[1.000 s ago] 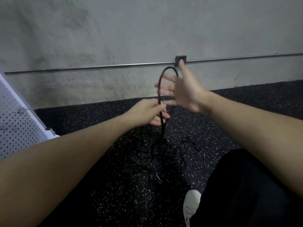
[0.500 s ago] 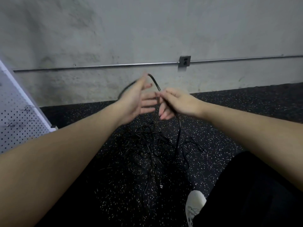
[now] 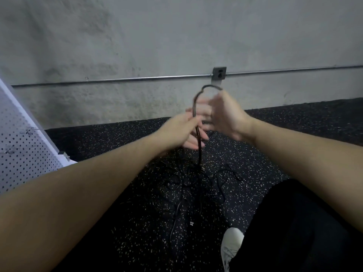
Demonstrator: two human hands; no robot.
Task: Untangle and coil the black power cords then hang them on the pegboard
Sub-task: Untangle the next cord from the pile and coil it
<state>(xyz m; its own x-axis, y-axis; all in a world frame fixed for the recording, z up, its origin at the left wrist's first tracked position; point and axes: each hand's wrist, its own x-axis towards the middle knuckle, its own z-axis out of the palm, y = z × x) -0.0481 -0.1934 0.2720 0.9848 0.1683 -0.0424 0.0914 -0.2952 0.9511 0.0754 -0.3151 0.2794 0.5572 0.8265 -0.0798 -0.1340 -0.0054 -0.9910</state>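
1. Two bare hands: the left hand [image 3: 181, 132] and the right hand [image 3: 224, 114], raised close together.
2. One white perforated pegboard [image 3: 21, 154] at the left edge.
3. One grey wall outlet box [image 3: 219, 72], with one thin metal conduit pipe [image 3: 117, 79] running along the wall.
4. One white shoe [image 3: 230, 246] at the bottom.
5. One tangled heap of thin black power cords [image 3: 196, 181] on the floor; the number of separate cords cannot be told.
6. One raised loop of black cord [image 3: 198, 99] at the hands.

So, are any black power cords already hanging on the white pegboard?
No: the white pegboard is bare of cords; the black power cords lie tangled on the floor.
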